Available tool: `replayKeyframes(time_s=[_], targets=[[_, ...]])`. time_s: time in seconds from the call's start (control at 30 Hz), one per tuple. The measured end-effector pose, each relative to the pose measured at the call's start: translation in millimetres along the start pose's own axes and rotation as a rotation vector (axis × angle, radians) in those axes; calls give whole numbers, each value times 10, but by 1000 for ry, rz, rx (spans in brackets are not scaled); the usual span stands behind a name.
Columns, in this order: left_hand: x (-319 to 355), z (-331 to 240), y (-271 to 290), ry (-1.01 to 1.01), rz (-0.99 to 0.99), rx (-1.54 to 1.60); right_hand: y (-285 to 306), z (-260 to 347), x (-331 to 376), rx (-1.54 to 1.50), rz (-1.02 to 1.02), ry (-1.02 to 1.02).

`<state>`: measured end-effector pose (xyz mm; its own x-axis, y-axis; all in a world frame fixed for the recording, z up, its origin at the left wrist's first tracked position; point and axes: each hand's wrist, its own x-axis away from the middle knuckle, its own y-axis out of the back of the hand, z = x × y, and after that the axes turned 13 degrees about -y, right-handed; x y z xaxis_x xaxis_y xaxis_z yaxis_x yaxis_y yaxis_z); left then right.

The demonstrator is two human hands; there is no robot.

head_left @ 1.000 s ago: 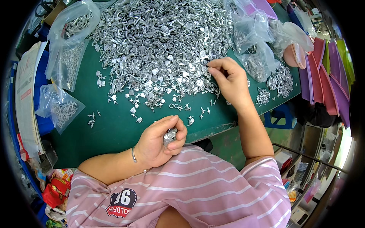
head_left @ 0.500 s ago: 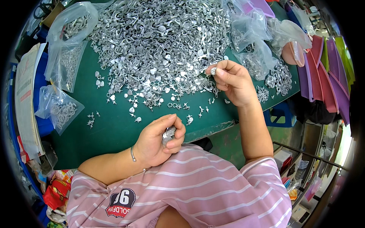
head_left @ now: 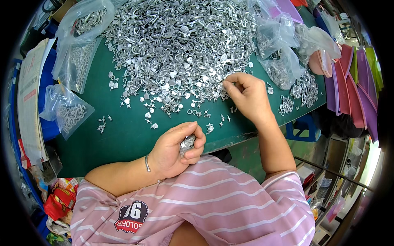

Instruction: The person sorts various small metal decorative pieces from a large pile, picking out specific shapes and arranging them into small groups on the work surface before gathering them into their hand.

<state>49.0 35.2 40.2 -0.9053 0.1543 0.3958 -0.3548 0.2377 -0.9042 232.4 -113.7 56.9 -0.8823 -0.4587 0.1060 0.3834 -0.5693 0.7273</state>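
A large heap of small silver metal charms (head_left: 180, 45), with hearts, rings and stars among them, covers the far middle of the green table (head_left: 123, 143). Close to my body, my left hand (head_left: 172, 148) is curled around a clump of flat silver charms (head_left: 187, 144) that shows between thumb and fingers. My right hand (head_left: 248, 96) is at the heap's near right edge, thumb and forefinger pressed together over the pieces. Whatever its fingertips hold is hidden. Several loose star-shaped charms (head_left: 209, 128) lie on the table between the heap and my left hand.
Clear plastic bags of metal pieces stand at the left (head_left: 70, 115) and right (head_left: 279, 67). Smaller piles of rings (head_left: 286, 105) lie near the right edge. Pink and purple plastic bins (head_left: 349, 88) stack beyond it. Papers (head_left: 33, 102) stand along the left side.
My right hand has moved slightly left and down to the heap's edge; the silver piece seen in its fingertips before is out of sight. My left hand still holds its charms. The view has shifted slightly.
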Motion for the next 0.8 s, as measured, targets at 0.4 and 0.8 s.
replayKeyframes(time_s=[0.4,0.8], targets=[[-6,-1,-2,7,-6,-6,87,89,93,43,130,-38],[-4,12,-9,10,-8,-15,65,38,112,167,23,73]])
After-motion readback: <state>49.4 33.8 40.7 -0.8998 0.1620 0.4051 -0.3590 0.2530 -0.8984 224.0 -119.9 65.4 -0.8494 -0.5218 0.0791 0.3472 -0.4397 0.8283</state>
